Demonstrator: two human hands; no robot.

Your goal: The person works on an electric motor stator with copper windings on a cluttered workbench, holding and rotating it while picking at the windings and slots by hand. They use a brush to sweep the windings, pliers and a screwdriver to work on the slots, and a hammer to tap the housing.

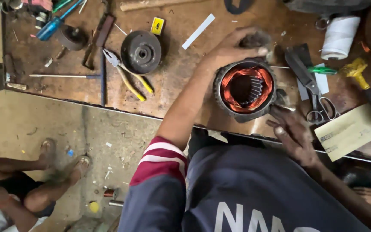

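Note:
A round motor stator (244,88) with copper windings stands on the wooden workbench (181,68) near its front edge. My left hand (236,46) reaches over its far rim, the fingers resting on the top of the housing beside a dark lump. My right hand (292,132), dirty with grease, touches the stator's lower right side with its fingertips. Neither hand lifts it; both steady the housing.
Scissors (315,88) and a green-handled tool (323,70) lie right of the stator, with a white thread spool (339,36) and a yellow-headed hammer (366,88). Left are pliers (127,75), a dark round rotor part (141,51) and a blue screwdriver (52,25). Another person's feet (63,161) rest on the floor.

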